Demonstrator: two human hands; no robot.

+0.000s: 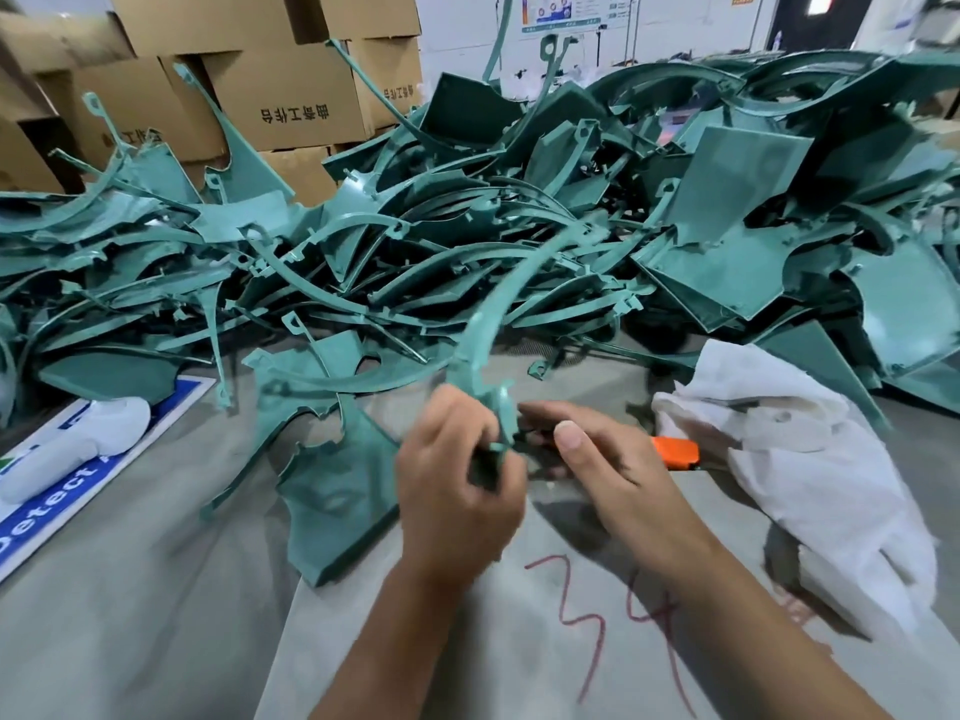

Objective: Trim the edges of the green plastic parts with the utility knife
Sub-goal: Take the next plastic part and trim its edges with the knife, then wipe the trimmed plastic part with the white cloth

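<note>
Pinching curved green part [485, 324] w/ left-hand fingers [483, 433]; right hand [597, 454] curls round orange knife [675, 453] beside it. Blade hidden, could slip into left thumb.

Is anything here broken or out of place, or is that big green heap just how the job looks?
Nothing looks broken. The green plastic parts lie in a loose tangled pile, not stacked. The left hand grips a curved green strip; the right hand holds an orange utility knife beside a crumpled white cloth.

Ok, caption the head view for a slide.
Left hand grips a curved green part; right hand holds the orange utility knife beside it.
</note>
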